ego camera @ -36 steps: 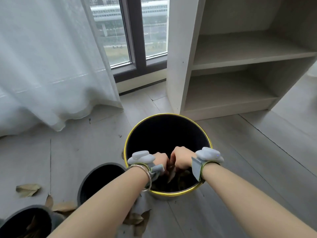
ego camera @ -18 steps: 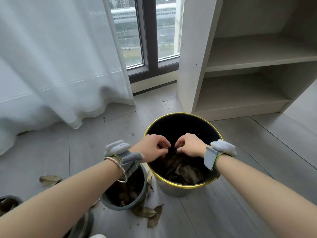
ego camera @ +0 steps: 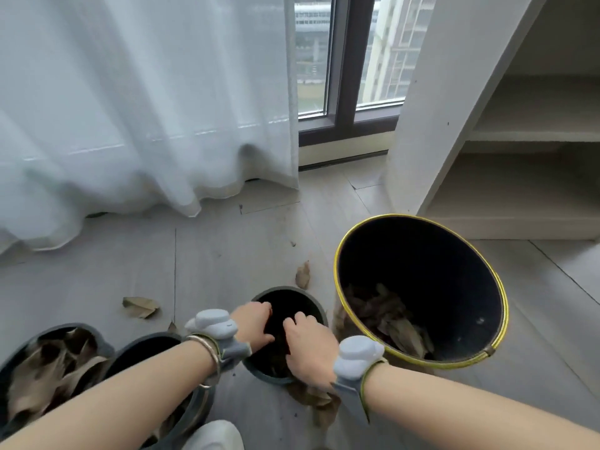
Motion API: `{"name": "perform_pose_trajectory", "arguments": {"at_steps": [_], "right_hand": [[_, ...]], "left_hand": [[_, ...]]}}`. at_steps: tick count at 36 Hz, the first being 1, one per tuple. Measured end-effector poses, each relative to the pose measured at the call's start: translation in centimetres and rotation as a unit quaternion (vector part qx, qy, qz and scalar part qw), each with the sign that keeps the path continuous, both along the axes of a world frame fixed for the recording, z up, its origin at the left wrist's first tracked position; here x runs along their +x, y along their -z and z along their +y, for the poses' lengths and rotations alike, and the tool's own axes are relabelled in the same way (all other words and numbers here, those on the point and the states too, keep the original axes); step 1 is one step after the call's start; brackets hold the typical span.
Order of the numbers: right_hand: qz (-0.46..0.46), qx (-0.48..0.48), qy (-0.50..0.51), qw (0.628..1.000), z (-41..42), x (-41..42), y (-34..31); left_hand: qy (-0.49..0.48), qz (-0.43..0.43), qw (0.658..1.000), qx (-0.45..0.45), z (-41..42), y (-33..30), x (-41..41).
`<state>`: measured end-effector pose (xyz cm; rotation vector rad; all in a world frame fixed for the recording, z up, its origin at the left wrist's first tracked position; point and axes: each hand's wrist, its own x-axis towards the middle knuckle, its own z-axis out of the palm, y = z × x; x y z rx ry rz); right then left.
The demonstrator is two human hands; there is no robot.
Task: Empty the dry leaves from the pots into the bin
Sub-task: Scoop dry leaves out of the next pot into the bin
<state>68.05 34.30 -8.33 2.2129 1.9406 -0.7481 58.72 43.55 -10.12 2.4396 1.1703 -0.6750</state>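
- Where the two hands meet, a small round grey pot [ego camera: 289,300] is seen standing on the floor just left of the bin, its dark inside holding brown dry leaves [ego camera: 276,365] low at the near wall.
- The left hand [ego camera: 256,326] is reached into the pot from the left, fingers bent downward over the leaves; whether anything is pinched cannot be told, since the fingertips are lost in the shadow.
- The right hand [ego camera: 308,345] is laid over the pot's near rim with its fingers curled into the opening; its hold is likewise hidden.
- A pale, rounded device is strapped on each wrist, and thin metal bangles [ego camera: 207,349] are worn on the left one.
- The bin [ego camera: 500,306] is a tall round bucket, black inside with a glossy yellow rim, and crumpled leaves are piled at its bottom.
- Two more grey pots are set at the lower left: the far-left pot [ego camera: 97,336] is filled with large curled leaves, and the middle pot [ego camera: 156,339] is partly covered by the left forearm.
- Loose leaves [ego camera: 141,306] are scattered on the matte grey plank floor [ego camera: 227,248].
- Behind, a sheer white curtain [ego camera: 146,108] hangs in soft folds beside a dark-framed window [ego camera: 344,60], and a pale shelf unit [ego camera: 519,157] stands at the right.
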Motion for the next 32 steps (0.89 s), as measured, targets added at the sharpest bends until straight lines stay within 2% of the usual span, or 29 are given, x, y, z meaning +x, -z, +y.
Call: {"name": "perform_pose_trajectory", "arguments": {"at_steps": [7, 14, 20, 26, 32], "right_hand": [[-0.107, -0.013, -0.113, 0.988, 2.8, 0.4, 4.5], [-0.133, -0.047, -0.124, 0.982, 4.0, 0.7, 6.6], [-0.134, -0.071, -0.12, 0.981, 4.5, 0.5, 6.8], [-0.123, -0.069, -0.105, 0.984, 4.6, 0.9, 6.6], [-0.11, -0.046, -0.088, 0.989, 4.8, 1.0, 5.4]], "left_hand": [[0.053, 0.078, 0.996, 0.003, -0.9, 2.7, 1.6], [0.076, 0.108, 0.991, -0.003, -0.8, 4.8, 1.6], [0.06, 0.112, 0.991, -0.036, -1.2, 5.3, 1.7], [0.101, 0.091, 0.991, 0.007, -1.2, 5.0, 1.8], [0.102, 0.049, 0.993, 0.037, -0.7, 4.4, 1.7]]}}
